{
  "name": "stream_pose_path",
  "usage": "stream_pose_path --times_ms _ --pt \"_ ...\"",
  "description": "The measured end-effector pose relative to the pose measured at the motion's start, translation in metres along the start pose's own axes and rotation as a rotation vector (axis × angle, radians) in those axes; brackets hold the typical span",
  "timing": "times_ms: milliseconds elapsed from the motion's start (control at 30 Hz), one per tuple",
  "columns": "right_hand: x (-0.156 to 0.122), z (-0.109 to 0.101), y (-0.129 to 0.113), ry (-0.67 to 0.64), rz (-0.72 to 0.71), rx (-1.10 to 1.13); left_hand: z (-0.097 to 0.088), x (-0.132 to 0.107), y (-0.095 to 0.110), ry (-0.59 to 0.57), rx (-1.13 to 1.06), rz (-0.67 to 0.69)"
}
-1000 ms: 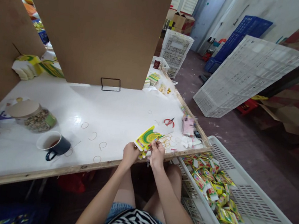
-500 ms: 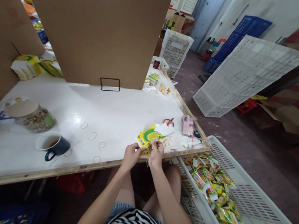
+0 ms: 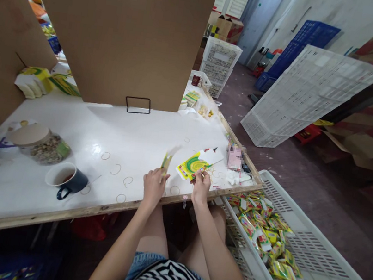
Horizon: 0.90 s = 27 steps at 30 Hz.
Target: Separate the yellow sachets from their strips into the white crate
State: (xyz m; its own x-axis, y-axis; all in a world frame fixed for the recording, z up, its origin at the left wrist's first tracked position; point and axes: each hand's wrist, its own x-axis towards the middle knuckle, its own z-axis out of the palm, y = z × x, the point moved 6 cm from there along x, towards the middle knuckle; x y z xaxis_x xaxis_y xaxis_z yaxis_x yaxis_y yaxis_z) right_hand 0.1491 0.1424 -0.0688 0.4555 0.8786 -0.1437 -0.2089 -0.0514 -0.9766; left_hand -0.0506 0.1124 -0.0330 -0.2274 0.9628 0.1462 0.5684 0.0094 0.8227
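Since the earlier frame, the left hand (image 3: 153,187) had moved away from the right hand (image 3: 202,187), carrying a thin yellow card (image 3: 166,161), blurred by motion; the printed carton (image 3: 192,165) had shifted slightly rightward. Both hands were closed: the left pinched the card's lower end, the right held the carton's near corner, close to the table's front edge. As I judge, the card could bend or slip, because only its end was gripped. The carton's white flap overlapped the scissors (image 3: 215,149) and might catch there if it were pulled. A loose band (image 3: 176,186) near the edge could be swept off by a sleeve-less wrist. On the white table (image 3: 136,146) stood also a cup (image 3: 77,181) and a jar (image 3: 50,150). At right was a crate (image 3: 334,274) with packets (image 3: 272,237); farther behind, stacked crates (image 3: 308,95) stood on the dark floor (image 3: 273,171).
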Motion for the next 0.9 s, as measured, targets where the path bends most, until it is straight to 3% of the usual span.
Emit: stream_pose_path --times_ms 233,333,433,567,667,733,900 --pt "0.009 0.007 0.029 -0.206 0.022 -0.367 -0.052 0.020 0.000 0.286 0.044 0.139" --pt "0.004 0.020 0.037 -0.274 0.008 -0.540 -0.059 0.013 0.004 0.301 -0.138 0.063" --pt "-0.006 0.024 0.020 -0.245 -0.092 -0.657 -0.051 -0.003 0.007 0.232 -0.438 -0.104" --pt "-0.032 0.017 -0.033 -0.181 -0.301 -0.688 -0.033 -0.025 0.013 0.141 -0.585 -0.224" --pt "-0.064 0.024 -0.072 -0.338 -0.615 -0.690 -0.019 -0.037 0.019 0.076 -0.617 -0.234" --pt "-0.081 0.030 -0.083 -0.456 -0.717 -0.696 -0.012 -0.043 0.024 0.033 -0.621 -0.218" --pt "-0.080 0.019 -0.080 -0.398 -0.516 -0.554 -0.008 -0.054 0.028 -0.058 -0.673 -0.248"
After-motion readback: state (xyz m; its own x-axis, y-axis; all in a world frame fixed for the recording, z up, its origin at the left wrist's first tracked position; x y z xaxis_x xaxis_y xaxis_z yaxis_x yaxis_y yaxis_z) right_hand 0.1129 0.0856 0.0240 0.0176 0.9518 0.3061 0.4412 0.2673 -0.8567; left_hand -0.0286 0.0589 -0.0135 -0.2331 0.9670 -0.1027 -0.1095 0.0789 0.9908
